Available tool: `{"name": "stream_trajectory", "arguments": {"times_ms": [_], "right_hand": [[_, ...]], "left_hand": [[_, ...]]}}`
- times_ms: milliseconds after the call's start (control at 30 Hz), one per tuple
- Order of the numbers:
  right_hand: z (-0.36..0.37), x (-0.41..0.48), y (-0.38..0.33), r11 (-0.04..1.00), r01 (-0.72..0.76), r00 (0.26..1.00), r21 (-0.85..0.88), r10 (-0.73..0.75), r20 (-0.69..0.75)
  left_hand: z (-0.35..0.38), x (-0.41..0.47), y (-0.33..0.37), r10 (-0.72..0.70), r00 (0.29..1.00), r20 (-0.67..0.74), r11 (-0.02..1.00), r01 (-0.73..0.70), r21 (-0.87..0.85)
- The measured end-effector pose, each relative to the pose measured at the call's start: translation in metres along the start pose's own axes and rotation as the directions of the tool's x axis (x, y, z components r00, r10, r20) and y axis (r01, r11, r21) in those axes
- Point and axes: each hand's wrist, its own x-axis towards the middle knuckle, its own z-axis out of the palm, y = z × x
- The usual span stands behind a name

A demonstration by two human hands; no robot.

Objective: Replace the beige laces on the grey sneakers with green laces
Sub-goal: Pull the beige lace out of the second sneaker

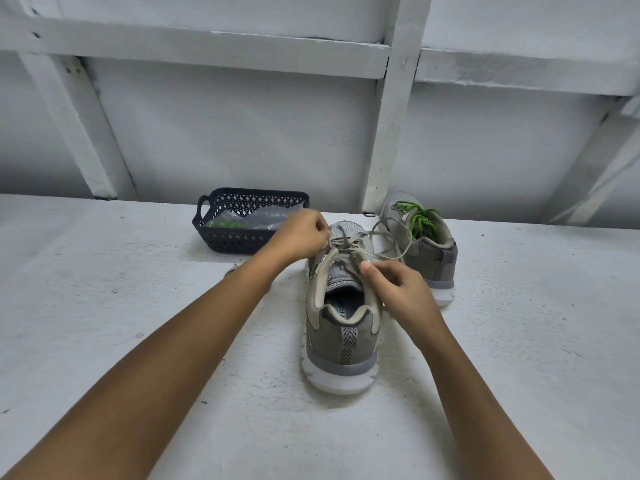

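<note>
The beige lace (pixel 378 234) is partly threaded through the near grey sneaker (pixel 341 327), which stands upright on the white surface (pixel 138 306) with its heel toward the camera and its toe pointing far. The lace crosses the upper eyelets, and a loose loop of it arcs out to the right, reaching the far sneaker.

The left hand (pixel 301 235) sits at the far left side of the lacing. Its fingers (pixel 320 224) are curled and pressed together, pinching the lace just where it leaves the left eyelets. The right hand (pixel 398 292) is on the near right side of the shoe's opening. Its thumb (pixel 367 269) and forefinger pinch a strand of the lace beside the right eyelet row, the other fingers curled under.

The second grey sneaker (pixel 433 261) stands just beside the first, to its right and farther away, and carries a green lace (pixel 420 218) bunched at its tongue. To the far left of the shoes sits a dark basket (pixel 221 237) holding a clear plastic bag (pixel 266 220) with something green (pixel 227 223) inside. Behind everything rises a white wall with white framing beams (pixel 391 133).
</note>
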Motion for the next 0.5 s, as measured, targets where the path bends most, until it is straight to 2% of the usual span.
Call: {"name": "stream_trajectory", "arguments": {"times_ms": [67,100,167,300,367,500], "right_hand": [[0.000,0.000,0.000,1.000,0.001,1.000,0.007,-0.001,-0.001],[0.001,0.000,0.000,1.000,0.000,1.000,0.009,0.000,-0.002],[0.001,-0.001,0.000,1.000,-0.001,1.000,0.010,0.001,-0.002],[0.001,0.000,0.000,1.000,0.002,1.000,0.006,-0.002,-0.012],[0.002,0.000,0.000,1.000,0.003,1.000,-0.006,-0.003,-0.013],[0.002,0.000,0.001,1.000,0.005,1.000,-0.002,-0.005,-0.015]], "left_hand": [[-0.006,0.001,0.004,-0.016,0.991,-0.130,1.000,0.017,0.008],[-0.009,0.001,0.005,-0.022,0.988,-0.152,1.000,0.023,0.005],[-0.009,-0.002,0.005,-0.058,0.995,-0.083,0.998,0.057,-0.020],[-0.001,-0.006,-0.003,-0.140,0.978,0.154,0.989,0.144,-0.016],[0.004,-0.008,-0.006,-0.115,0.980,0.164,0.990,0.126,-0.061],[0.007,-0.005,-0.007,-0.104,0.991,0.088,0.983,0.116,-0.142]]}}
